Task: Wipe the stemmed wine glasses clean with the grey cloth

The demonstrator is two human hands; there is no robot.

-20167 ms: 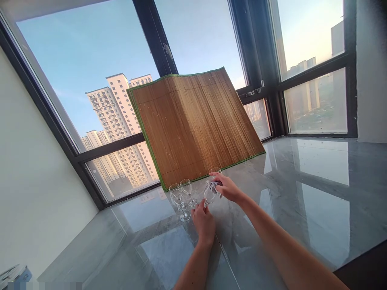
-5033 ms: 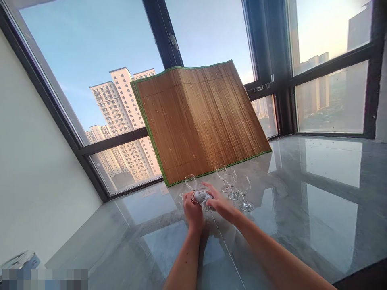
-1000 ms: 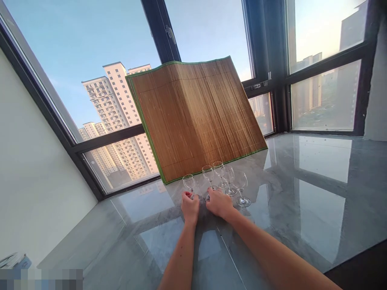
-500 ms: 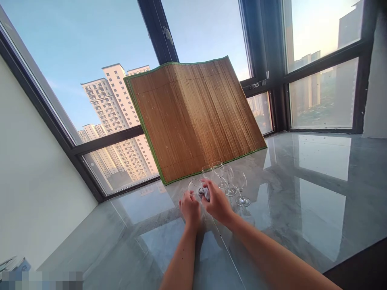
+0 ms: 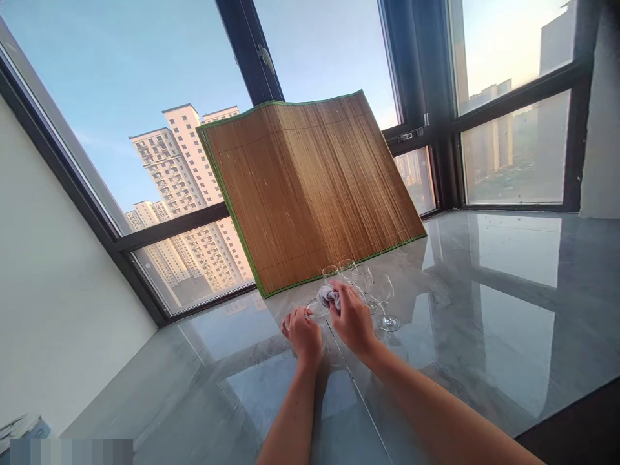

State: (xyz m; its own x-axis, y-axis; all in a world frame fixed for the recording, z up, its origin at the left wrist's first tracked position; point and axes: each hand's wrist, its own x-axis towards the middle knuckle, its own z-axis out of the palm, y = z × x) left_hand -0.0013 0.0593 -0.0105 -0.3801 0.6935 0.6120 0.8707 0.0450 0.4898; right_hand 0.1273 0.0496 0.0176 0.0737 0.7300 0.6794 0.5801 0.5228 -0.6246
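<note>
My left hand (image 5: 304, 336) is closed around a clear wine glass (image 5: 317, 309), low over the tabletop. The glass lies tilted, its bowl pointing right. A crumpled pale grey cloth (image 5: 328, 296) is pinched in my right hand (image 5: 355, 323), at the mouth of that bowl; whether it touches the glass I cannot tell. Just behind and to the right of my right hand, several more stemmed glasses stand upright close together, the nearest being a wine glass (image 5: 384, 297) with its foot in full view. My right hand partly hides the others.
A brown bamboo mat (image 5: 310, 194) with green edging leans against the dark window frame (image 5: 421, 84) behind the glasses. The glossy grey marble-look surface (image 5: 484, 387) mirrors the windows. A pale wall (image 5: 58, 310) rises at the left, and a partly blurred object lies at lower left.
The glass in my left hand has tipped over to the right and lowered. My right hand has moved slightly up with the cloth, which now shows more fully.
</note>
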